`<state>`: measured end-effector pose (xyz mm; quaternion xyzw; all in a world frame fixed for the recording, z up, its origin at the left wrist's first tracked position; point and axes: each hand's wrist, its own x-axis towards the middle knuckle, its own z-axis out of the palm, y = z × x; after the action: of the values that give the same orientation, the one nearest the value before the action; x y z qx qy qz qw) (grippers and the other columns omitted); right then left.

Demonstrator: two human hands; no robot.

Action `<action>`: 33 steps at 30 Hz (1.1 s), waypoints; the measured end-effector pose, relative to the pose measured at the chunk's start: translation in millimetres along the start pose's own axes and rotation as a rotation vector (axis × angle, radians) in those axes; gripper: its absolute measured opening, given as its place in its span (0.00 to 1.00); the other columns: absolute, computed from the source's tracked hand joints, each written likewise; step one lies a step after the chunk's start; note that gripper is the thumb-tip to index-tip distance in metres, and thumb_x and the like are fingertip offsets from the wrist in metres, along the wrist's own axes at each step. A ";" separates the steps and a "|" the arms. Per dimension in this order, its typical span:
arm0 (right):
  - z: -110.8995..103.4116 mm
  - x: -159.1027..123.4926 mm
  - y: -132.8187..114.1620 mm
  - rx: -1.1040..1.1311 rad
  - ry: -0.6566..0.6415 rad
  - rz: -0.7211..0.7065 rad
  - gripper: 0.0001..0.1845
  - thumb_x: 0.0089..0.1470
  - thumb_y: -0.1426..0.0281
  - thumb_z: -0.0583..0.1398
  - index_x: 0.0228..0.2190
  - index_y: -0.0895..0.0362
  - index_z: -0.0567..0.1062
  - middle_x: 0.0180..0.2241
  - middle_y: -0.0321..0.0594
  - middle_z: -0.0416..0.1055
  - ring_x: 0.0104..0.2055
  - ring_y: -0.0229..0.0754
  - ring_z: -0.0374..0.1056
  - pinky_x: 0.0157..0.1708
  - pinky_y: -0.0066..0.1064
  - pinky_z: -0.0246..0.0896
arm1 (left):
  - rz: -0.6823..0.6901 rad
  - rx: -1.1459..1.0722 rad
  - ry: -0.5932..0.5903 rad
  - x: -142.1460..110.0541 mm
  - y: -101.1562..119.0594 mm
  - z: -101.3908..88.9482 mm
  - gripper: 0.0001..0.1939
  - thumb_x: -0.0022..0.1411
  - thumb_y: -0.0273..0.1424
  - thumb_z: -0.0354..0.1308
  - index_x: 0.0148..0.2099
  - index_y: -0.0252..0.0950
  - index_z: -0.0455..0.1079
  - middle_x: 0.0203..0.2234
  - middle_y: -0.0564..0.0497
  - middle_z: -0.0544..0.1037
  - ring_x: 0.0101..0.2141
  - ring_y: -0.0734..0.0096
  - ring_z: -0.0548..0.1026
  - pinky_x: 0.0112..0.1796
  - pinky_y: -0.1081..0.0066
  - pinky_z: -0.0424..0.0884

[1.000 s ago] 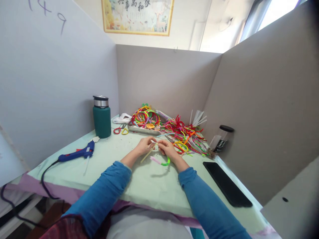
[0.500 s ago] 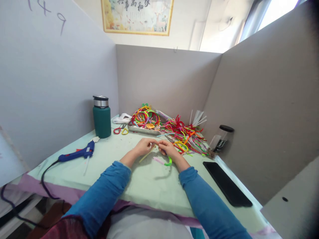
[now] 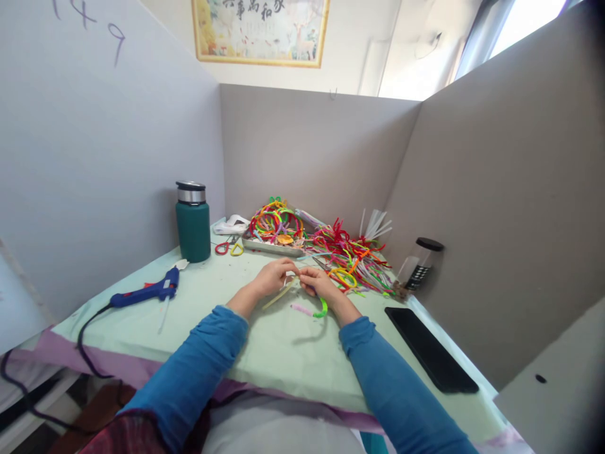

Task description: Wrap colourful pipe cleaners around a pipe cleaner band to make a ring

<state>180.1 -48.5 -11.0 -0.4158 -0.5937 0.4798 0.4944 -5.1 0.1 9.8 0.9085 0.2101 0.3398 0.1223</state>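
Observation:
My left hand (image 3: 274, 277) and my right hand (image 3: 320, 284) meet above the middle of the table, fingertips pinched together. From the left fingers a pale yellow pipe cleaner (image 3: 278, 298) slants down toward me. Below my right palm hangs a curved green and pink pipe cleaner (image 3: 321, 309), its pink end pointing left. Both hands are closed, and the point where the strands meet is mostly hidden by the fingers.
A blue glue gun (image 3: 146, 292) with its cord lies left, near a green bottle (image 3: 193, 226). Behind my hands are scissors (image 3: 236, 250), a metal tray (image 3: 274, 250) and heaped pipe cleaners (image 3: 350, 252). To the right are a black phone-like slab (image 3: 430, 350) and a clear bottle (image 3: 422, 265).
My left fingers have lifted slightly, and the pale yellow strand has shifted a little with them. The green and pink piece has turned slightly. Everything else stays put.

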 end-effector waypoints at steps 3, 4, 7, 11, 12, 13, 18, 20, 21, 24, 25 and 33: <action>-0.9 0.3 0.7 0.005 -0.018 0.006 0.15 0.41 0.61 0.64 0.29 0.58 0.70 0.17 0.28 0.64 0.13 0.28 0.50 0.14 0.24 0.40 | 0.003 0.001 -0.019 -0.3 1.4 -1.1 0.15 0.54 0.22 0.54 0.42 0.38 0.75 0.41 0.48 0.74 0.33 0.74 0.71 0.38 0.74 0.67; -1.1 0.5 1.0 0.006 -0.023 0.008 0.15 0.42 0.61 0.64 0.29 0.58 0.70 0.17 0.28 0.64 0.13 0.28 0.50 0.14 0.24 0.40 | 0.005 0.004 -0.021 -0.4 1.4 -1.1 0.15 0.54 0.22 0.54 0.42 0.37 0.75 0.41 0.48 0.74 0.33 0.74 0.71 0.37 0.74 0.67; -1.8 1.1 2.2 0.014 -0.030 0.007 0.15 0.42 0.62 0.64 0.30 0.58 0.70 0.17 0.28 0.64 0.13 0.28 0.50 0.14 0.24 0.39 | 0.009 0.004 -0.016 -0.3 0.5 0.1 0.13 0.54 0.22 0.54 0.41 0.37 0.75 0.39 0.49 0.74 0.30 0.76 0.70 0.36 0.75 0.66; -2.2 2.3 4.1 0.007 -0.032 0.000 0.15 0.42 0.61 0.64 0.31 0.59 0.71 0.17 0.28 0.65 0.13 0.28 0.51 0.14 0.24 0.39 | 0.001 -0.019 0.002 0.5 -2.0 2.9 0.10 0.55 0.24 0.56 0.39 0.36 0.75 0.37 0.50 0.74 0.28 0.78 0.69 0.34 0.75 0.66; -2.2 2.6 4.4 0.003 -0.030 0.000 0.15 0.42 0.61 0.64 0.31 0.59 0.71 0.17 0.28 0.64 0.13 0.28 0.51 0.14 0.24 0.39 | 0.001 -0.029 0.009 0.7 -2.7 3.6 0.09 0.55 0.24 0.56 0.38 0.35 0.75 0.36 0.50 0.74 0.27 0.78 0.69 0.33 0.75 0.66; -2.2 2.9 4.7 0.000 -0.028 0.001 0.16 0.42 0.61 0.64 0.31 0.59 0.71 0.17 0.28 0.64 0.13 0.28 0.51 0.14 0.24 0.39 | 0.003 -0.039 0.015 1.0 -3.5 4.1 0.08 0.55 0.25 0.56 0.38 0.35 0.75 0.36 0.50 0.74 0.27 0.78 0.69 0.33 0.75 0.65; -1.3 3.3 5.0 -0.023 -0.022 -0.002 0.15 0.42 0.61 0.64 0.30 0.59 0.72 0.17 0.29 0.64 0.13 0.28 0.51 0.13 0.24 0.39 | -0.014 -0.069 0.030 1.8 -6.1 6.4 0.05 0.55 0.27 0.58 0.35 0.34 0.74 0.33 0.50 0.74 0.26 0.78 0.68 0.31 0.76 0.65; -0.6 3.0 4.7 -0.024 -0.017 -0.009 0.14 0.43 0.62 0.63 0.30 0.59 0.72 0.17 0.29 0.64 0.13 0.28 0.51 0.13 0.24 0.39 | -0.033 -0.084 0.043 2.1 -6.1 7.3 0.04 0.54 0.26 0.59 0.34 0.34 0.74 0.32 0.50 0.75 0.26 0.78 0.69 0.31 0.76 0.64; 0.0 2.7 4.3 -0.022 -0.011 -0.012 0.14 0.43 0.62 0.63 0.30 0.59 0.72 0.17 0.29 0.64 0.13 0.28 0.51 0.13 0.24 0.39 | -0.045 -0.091 0.053 2.3 -5.8 7.8 0.04 0.54 0.26 0.59 0.34 0.33 0.74 0.32 0.50 0.75 0.26 0.78 0.69 0.31 0.76 0.64; 2.4 1.4 2.3 -0.027 0.011 -0.020 0.14 0.44 0.61 0.63 0.29 0.58 0.71 0.17 0.29 0.64 0.13 0.28 0.50 0.13 0.24 0.39 | -0.089 -0.099 0.081 3.2 -4.2 8.9 0.05 0.54 0.28 0.59 0.33 0.33 0.74 0.30 0.50 0.75 0.27 0.77 0.69 0.31 0.76 0.64; 3.5 0.8 1.4 -0.035 0.020 -0.024 0.13 0.44 0.61 0.62 0.29 0.58 0.71 0.17 0.29 0.64 0.13 0.28 0.50 0.13 0.24 0.39 | -0.104 -0.095 0.086 3.6 -3.8 9.3 0.05 0.54 0.29 0.59 0.33 0.33 0.74 0.29 0.50 0.75 0.27 0.76 0.69 0.31 0.76 0.64; 10.8 -1.3 -3.3 -0.085 0.074 -0.027 0.12 0.45 0.62 0.61 0.28 0.58 0.70 0.17 0.28 0.62 0.13 0.28 0.50 0.13 0.23 0.40 | -0.267 -0.084 0.139 6.3 -6.0 15.5 0.07 0.53 0.32 0.61 0.31 0.32 0.75 0.26 0.51 0.76 0.28 0.74 0.70 0.32 0.76 0.63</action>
<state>169.6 -52.2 -8.5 -0.4458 -0.6004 0.4320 0.5042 7.8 7.1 -0.3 0.8408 0.3228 0.3912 0.1895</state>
